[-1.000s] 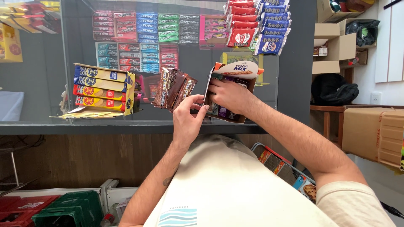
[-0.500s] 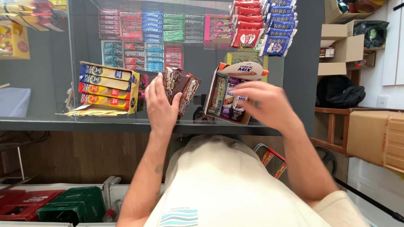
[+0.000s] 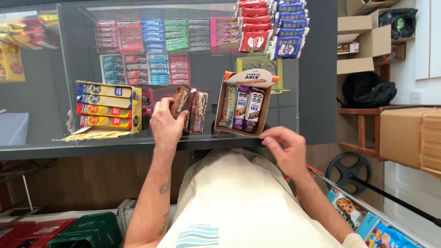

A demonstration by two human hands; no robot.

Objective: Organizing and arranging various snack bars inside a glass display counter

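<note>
**snackwatcher:** Two hands up at the glass tabletop (image 3: 115, 149) right now. Left hand (image 3: 166, 124) is wrapped around a brown, glossy chocolate bar (image 3: 183, 102) that stands upright, with a couple more dark bars (image 3: 200, 111) touching it on the right.

**shelfnerd:** And the cereal bars?

**snackwatcher:** Open cardboard display box (image 3: 242, 108), orange-and-white header, three upright bars inside: teal, purple, dark brown. It's on the tabletop just right of the chocolate ones. Right hand (image 3: 285, 149) hovers just below its front edge, fingers loosely curled, holding nothing that I can see.

**shelfnerd:** Left of all that?

**snackwatcher:** Stacked yellow boxes (image 3: 108, 108) with blue and red stripes.
</note>
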